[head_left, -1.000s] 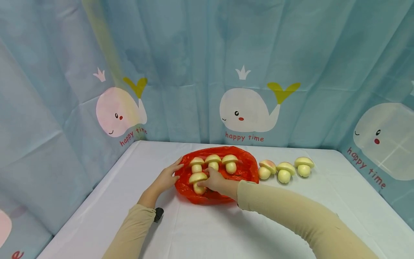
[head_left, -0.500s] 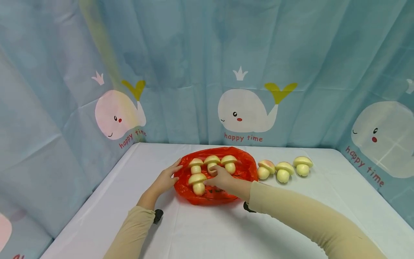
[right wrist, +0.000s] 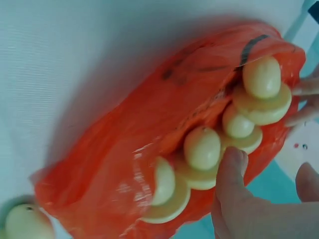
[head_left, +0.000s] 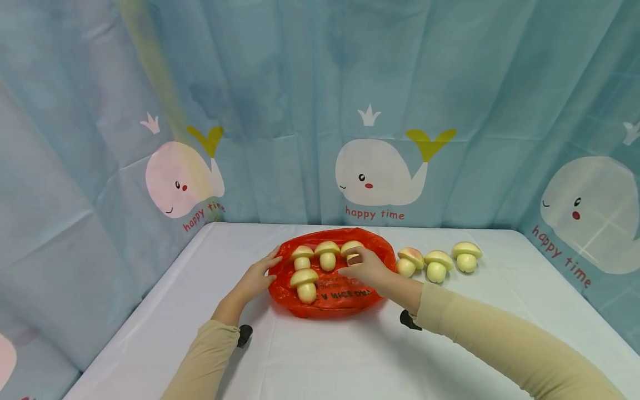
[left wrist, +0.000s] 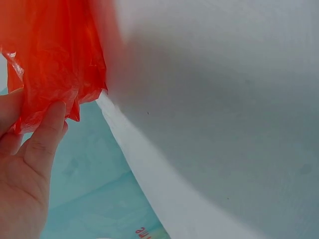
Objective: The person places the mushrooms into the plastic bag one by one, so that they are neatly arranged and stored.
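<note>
A red plastic bag [head_left: 325, 312] lies spread on the table with its mouth facing up. Inside it are several smooth pale-yellow toy mushrooms, three in a back row and one mushroom [head_left: 306, 287] at the front left. My left hand [head_left: 255, 279] grips the bag's left edge; in the left wrist view, thumb and fingers pinch the thin red plastic [left wrist: 55, 64]. Over the right part of the bag, my right hand [head_left: 369, 270] has its fingers spread and holds nothing. It partly covers the back-right mushroom [head_left: 351, 245] in the head view.
Three more mushrooms stand on the white table [head_left: 320, 361] right of the bag: one pinkish-topped mushroom [head_left: 410, 261] beside it, then a second mushroom [head_left: 438, 268] and a third mushroom [head_left: 467, 256]. A blue whale-print curtain [head_left: 280, 166] hangs behind the table.
My right hand has let go of the front-left mushroom and moved right across the bag, uncovering the bag's printed letters. The left hand stays at the bag's edge.
</note>
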A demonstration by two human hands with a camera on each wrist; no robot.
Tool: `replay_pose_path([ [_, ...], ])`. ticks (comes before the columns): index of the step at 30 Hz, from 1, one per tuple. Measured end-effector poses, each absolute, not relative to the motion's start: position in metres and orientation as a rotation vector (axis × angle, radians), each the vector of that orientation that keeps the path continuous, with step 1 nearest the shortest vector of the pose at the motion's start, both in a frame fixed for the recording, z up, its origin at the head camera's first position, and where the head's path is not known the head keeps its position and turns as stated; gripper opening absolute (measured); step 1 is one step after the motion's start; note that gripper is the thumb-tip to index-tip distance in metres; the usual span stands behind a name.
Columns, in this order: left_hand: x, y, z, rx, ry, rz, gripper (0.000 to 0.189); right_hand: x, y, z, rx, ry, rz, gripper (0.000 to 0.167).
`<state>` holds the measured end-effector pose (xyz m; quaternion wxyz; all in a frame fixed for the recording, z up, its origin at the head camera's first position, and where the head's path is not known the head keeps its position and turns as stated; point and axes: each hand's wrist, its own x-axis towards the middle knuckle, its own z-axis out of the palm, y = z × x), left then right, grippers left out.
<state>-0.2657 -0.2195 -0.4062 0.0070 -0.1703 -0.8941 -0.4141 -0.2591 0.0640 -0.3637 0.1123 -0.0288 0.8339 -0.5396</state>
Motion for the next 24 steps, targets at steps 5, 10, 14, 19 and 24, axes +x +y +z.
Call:
replay_pose_path([
  [5, -0.267, -0.220, -0.407, -0.534, -2.798, -1.293, 0.052, -0.256, 0.081, -0.364, -0.070, 2.466, -1.652, 0.055],
  [10, -0.267, -0.219, -0.408, -0.535, -2.801, -1.289, 0.052, -0.254, 0.096, -0.363, -0.073, 2.499, -1.653, 0.052],
  [14, -0.268, -0.219, -0.408, -0.537, -2.802, -1.285, 0.052, -0.253, 0.106, -0.361, -0.080, 2.515, -1.664, 0.054],
  [19, -0.268, -0.219, -0.407, -0.527, -2.811, -1.282, 0.052, -0.253, 0.117, -0.359, -0.071, 2.542, -1.665, 0.057],
  [24, -0.267, -0.220, -0.406, -0.532, -2.813, -1.288, 0.052, -0.254, 0.128, -0.358, -0.031, 2.567, -1.657, 0.057],
])
